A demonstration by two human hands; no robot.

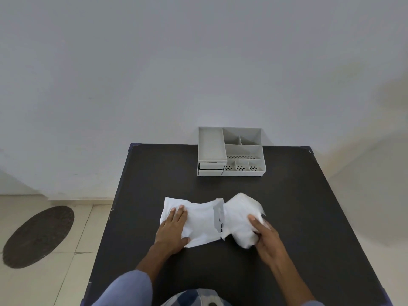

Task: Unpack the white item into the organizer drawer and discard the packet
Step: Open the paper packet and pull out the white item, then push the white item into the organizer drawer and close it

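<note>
A flat white packet (201, 219) lies on the dark table (298, 206), its open mouth facing right. My left hand (173, 226) presses flat on the packet's left part, fingers spread. A white cloth-like item (240, 215) sits just outside the packet's mouth, on its right. My right hand (266, 237) grips that item at its right edge. At the table's far edge stands the grey organizer (242, 151), with two small drawers (210, 168) at its front left, both looking closed.
The organizer has several open compartments on top and stands against a white wall. The table's left edge drops to a tiled floor with a dark oval mat (38, 236). Bare tabletop lies between the packet and the organizer.
</note>
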